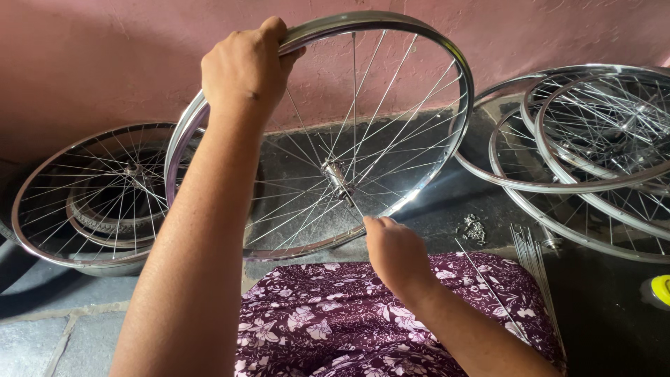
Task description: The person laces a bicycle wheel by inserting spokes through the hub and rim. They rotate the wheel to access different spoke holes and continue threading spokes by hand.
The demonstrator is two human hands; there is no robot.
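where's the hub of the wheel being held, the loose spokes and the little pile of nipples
hub (338,176): head view, on its metal centre where the spokes meet
loose spokes (532,260): head view, mid-length of the bundle beside the lap
small metal bits (474,228): head view, middle of the pile on the floor

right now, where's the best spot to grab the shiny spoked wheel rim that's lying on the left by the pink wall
Probably its near lower edge, coming from above and in front. The shiny spoked metal wheel rim on the left leans tilted against the pink wall, so its far edge is tucked against the wall, while the bare near edge is exposed; fingers could hook between the spokes there.
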